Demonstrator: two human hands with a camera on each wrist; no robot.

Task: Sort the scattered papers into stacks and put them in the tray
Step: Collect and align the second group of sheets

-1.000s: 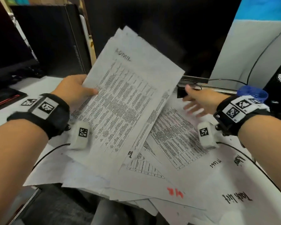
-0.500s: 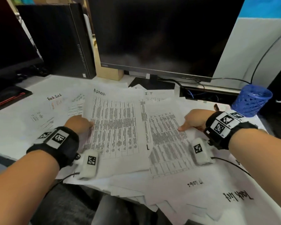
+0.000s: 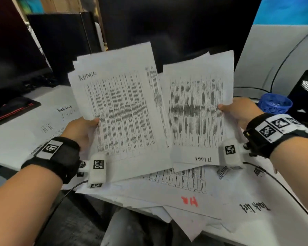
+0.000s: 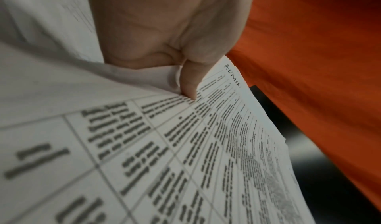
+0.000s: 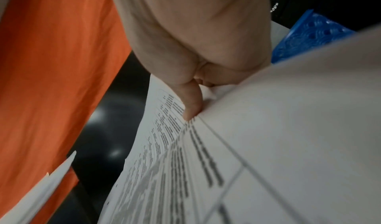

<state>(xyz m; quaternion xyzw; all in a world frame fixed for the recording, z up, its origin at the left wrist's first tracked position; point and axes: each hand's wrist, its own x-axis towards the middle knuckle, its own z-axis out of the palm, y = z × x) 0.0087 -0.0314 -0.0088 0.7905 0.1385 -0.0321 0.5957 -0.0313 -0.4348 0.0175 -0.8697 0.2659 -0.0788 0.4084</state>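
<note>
My left hand (image 3: 84, 128) grips a small stack of printed sheets headed ADMIN (image 3: 121, 110) by its left edge, thumb on the front (image 4: 188, 84). The ADMIN sheets (image 4: 206, 146) fill the left wrist view. My right hand (image 3: 238, 112) pinches another printed stack, the IT logs sheets (image 3: 196, 114), by its right edge, the label upside down at its bottom. In the right wrist view my thumb (image 5: 191, 103) presses on those sheets (image 5: 268, 146). Both stacks are raised, side by side, above the loose papers (image 3: 194, 196) on the white desk (image 3: 11, 139). No tray shows.
A dark monitor (image 3: 176, 25) stands behind the papers, and a black computer case (image 3: 60, 41) at back left. A blue mesh cup (image 3: 274, 103) sits at the right. More sheets (image 3: 64, 112) lie on the left. A black and red mouse pad (image 3: 12, 107) lies far left.
Half a second ago both hands pressed sheets flat on the desk. Now each hand has lifted its own stack up off the pile, facing me.
</note>
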